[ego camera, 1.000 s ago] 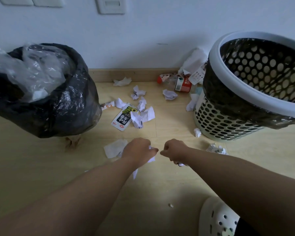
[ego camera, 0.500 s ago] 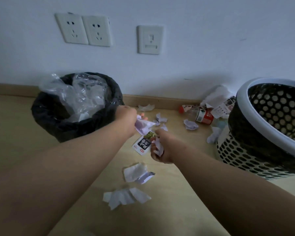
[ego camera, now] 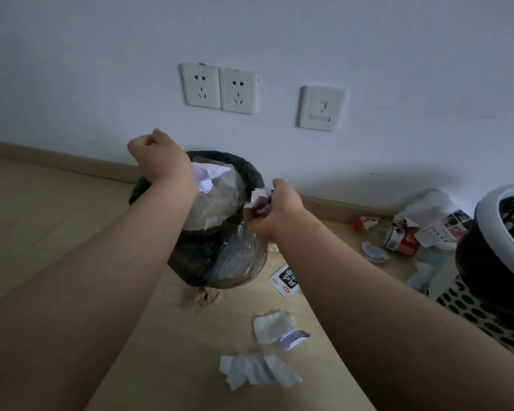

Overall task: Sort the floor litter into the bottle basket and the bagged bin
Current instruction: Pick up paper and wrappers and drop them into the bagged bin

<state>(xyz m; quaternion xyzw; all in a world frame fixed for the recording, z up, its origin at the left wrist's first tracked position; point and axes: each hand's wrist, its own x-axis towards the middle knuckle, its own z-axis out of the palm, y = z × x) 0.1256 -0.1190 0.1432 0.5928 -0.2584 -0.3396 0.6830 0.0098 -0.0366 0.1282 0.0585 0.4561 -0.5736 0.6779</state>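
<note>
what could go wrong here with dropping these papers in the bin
1. The bagged bin is already heaped with clear plastic, so the white paper in the left hand may slide off onto the floor.
2. The right hand holds its crumpled paper by the bin's right rim, not over the middle; released there, it may fall outside.

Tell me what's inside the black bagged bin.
Crumpled clear plastic fills the mouth of the bagged bin, with a white paper scrap over it at the left hand; whether that scrap is released is unclear. Anything beneath the plastic is hidden, and the left forearm covers the near rim.
</note>
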